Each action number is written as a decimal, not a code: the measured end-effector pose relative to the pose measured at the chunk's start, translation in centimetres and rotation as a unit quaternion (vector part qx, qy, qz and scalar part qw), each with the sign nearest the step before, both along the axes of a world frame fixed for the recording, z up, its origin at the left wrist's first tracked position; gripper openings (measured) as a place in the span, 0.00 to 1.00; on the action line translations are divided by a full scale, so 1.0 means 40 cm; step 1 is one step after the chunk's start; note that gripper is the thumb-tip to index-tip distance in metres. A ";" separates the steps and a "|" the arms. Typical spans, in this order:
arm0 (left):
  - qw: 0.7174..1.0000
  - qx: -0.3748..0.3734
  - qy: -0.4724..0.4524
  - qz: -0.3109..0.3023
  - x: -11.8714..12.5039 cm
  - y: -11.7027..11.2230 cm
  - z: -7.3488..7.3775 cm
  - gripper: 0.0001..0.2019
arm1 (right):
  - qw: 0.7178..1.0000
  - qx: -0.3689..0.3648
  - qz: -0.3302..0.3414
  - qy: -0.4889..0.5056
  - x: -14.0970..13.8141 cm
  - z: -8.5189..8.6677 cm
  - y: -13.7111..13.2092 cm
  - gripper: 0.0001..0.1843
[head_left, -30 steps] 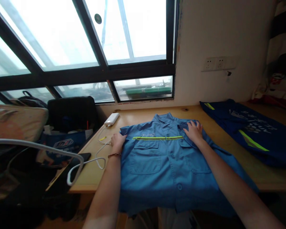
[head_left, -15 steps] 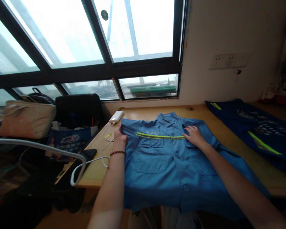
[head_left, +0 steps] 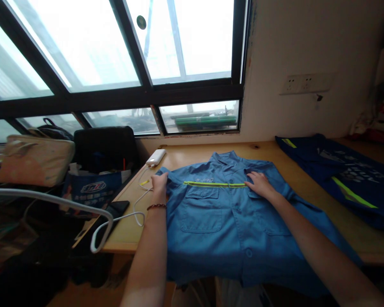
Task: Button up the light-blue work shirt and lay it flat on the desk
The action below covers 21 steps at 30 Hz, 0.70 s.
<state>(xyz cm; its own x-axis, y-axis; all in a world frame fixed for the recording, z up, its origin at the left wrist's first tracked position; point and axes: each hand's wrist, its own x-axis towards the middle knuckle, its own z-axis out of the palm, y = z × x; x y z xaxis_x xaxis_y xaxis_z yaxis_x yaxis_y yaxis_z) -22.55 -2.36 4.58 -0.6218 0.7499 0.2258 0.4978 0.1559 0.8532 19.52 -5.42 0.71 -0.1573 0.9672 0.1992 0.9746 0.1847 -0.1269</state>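
A light blue work shirt [head_left: 230, 221] with a yellow-green reflective stripe lies face up on the wooden table [head_left: 310, 183], its hem hanging over the near edge. My left hand [head_left: 159, 183] pinches the shirt's left shoulder edge. My right hand [head_left: 257, 184] lies flat on the chest, just right of the stripe, fingers spread. A beaded bracelet sits on my left wrist.
A dark blue garment [head_left: 342, 179] lies at the table's right. A white power bank [head_left: 156, 157] and its cable [head_left: 137, 213] sit left of the shirt, a black phone [head_left: 117, 208] by the table's left edge. Bags [head_left: 35, 160] and a black chair [head_left: 105, 147] stand under the window.
My left hand has shifted left along the shoulder edge, pulling the fabric outward. My right hand slid from the right shoulder toward the stripe's end and stays pressed there.
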 end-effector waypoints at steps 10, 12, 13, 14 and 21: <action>0.935 0.045 0.326 0.129 0.092 -0.102 0.089 0.28 | 1.000 -0.004 -0.002 -0.002 -0.003 0.007 -0.008 0.26; 0.931 -0.023 0.328 0.157 0.084 -0.098 0.078 0.32 | 1.000 -0.003 -0.004 -0.002 -0.003 0.009 -0.010 0.25; 0.934 -0.054 0.309 0.170 0.075 -0.090 0.070 0.35 | 1.000 -0.002 -0.004 -0.001 -0.003 0.011 -0.011 0.25; 0.939 -0.083 0.281 0.178 0.064 -0.080 0.061 0.37 | 1.000 -0.002 -0.005 -0.001 -0.003 0.013 -0.012 0.25; 0.957 -0.126 0.246 0.087 0.051 -0.040 0.042 0.30 | 0.993 0.044 0.105 0.017 -0.032 0.040 -0.030 0.27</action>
